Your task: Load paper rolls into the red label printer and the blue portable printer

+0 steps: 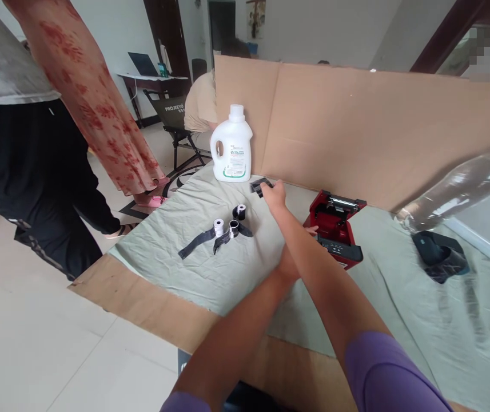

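My right hand point(275, 194) reaches across to the far side of the cloth. Its fingers are closed on a flat dark strip point(258, 186) with pale lines, close to the white detergent bottle point(232, 150). My left hand point(290, 264) is beneath my right forearm, which hides part of it. Its visible fingers are stretched out against the near left side of a small red and black printer point(339, 249), whose lid is up. Left of my hands, a white roll point(218, 228), a dark roll point(233, 229) and another white-topped roll point(240, 212) stand with dark strips trailing.
A cardboard panel point(334, 126) stands along the back of the cloth-covered table point(171, 274). To the right lie a clear plastic-wrapped bundle point(454, 183) and a dark object point(439, 256). People stand at the left, and another person is behind the panel beside a folding chair point(170, 117).
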